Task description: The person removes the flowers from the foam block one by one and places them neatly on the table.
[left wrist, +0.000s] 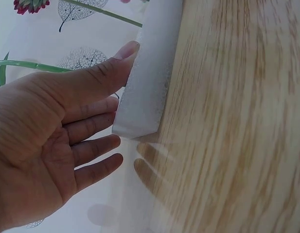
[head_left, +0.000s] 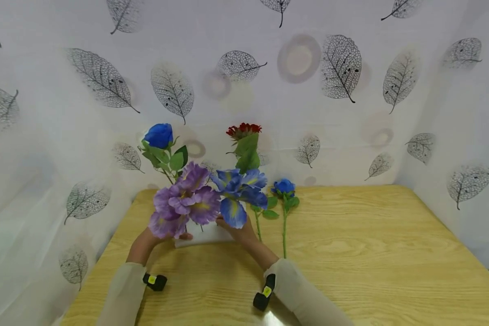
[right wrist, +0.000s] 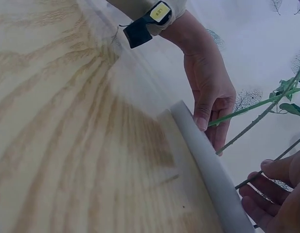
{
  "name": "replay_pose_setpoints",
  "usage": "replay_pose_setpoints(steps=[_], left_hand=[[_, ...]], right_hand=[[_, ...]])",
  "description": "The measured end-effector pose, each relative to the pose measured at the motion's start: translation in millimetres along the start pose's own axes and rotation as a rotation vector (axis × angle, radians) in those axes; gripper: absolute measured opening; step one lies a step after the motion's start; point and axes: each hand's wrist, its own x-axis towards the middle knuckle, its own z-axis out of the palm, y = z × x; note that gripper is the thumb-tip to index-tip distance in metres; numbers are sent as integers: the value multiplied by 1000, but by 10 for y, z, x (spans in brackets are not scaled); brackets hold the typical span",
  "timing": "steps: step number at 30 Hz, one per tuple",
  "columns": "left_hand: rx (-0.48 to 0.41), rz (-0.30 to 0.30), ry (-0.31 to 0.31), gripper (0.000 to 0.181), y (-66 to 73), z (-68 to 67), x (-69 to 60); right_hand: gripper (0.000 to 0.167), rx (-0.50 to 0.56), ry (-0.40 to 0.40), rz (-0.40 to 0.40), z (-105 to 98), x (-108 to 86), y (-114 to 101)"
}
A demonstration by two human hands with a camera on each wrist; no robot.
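A white foam block point(head_left: 212, 236) lies on the table with flower stems standing in it. My left hand point(head_left: 150, 240) holds the block's left end; in the left wrist view the thumb rests on its upper face and the fingers reach behind. My right hand point(right wrist: 286, 199) pinches a thin dark stem point(right wrist: 291, 147) close to the block. Which bloom tops that stem cannot be told. A purple iris point(head_left: 185, 199) and a blue iris point(head_left: 238, 188) partly hide both hands in the head view. Behind them rise a blue rose point(head_left: 159, 136) and a red flower point(head_left: 244, 130).
To the right of the block, a loose blue flower point(head_left: 284, 186) lies on the wooden table point(head_left: 371, 240), with another green stem point(head_left: 258, 226) beside it. A pale curtain point(head_left: 244, 99) printed with leaves hangs around the table's back and sides.
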Motion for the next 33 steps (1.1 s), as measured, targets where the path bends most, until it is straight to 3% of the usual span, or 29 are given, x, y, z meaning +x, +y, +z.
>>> replay_pose_setpoints(steps=[3,4,7,10,14,17,21,24,27,30,33], left_hand=[[58,-120,-21,122,-32,-10,-24],[63,-141,-31,128,-107,-2,-34],[55,-139,-50,133,-146,-12,-16],[0,-140,-63,130,-166,-14,-16],[39,-223,-70,127,-131,-11,-28],[97,-215,-56,136,-145,-9,-26],[37,-132,-33,141,-173,-4,-8],[27,-141,-51,138,-160,-7,1],[115,-188,-67,133,-150,-15,-18],[112,-205,-69,133,-147,-14,-28],[73,-221,-65,129,-136,-10,-42]], right_hand=[[16,-14,-3,-29,11,-10,11],[15,-19,-6,-18,14,-11,3],[15,-44,-5,30,27,-20,-23],[15,-77,5,29,39,-41,-89],[11,-106,2,-34,66,-43,-86],[10,-117,-38,15,66,-45,-35],[9,-83,-59,-22,45,-51,-34],[8,-51,-59,-107,38,-46,-54],[10,-68,-82,-65,23,-49,-101],[13,-95,-96,-72,13,-23,-123],[14,-108,-86,-148,6,15,-115]])
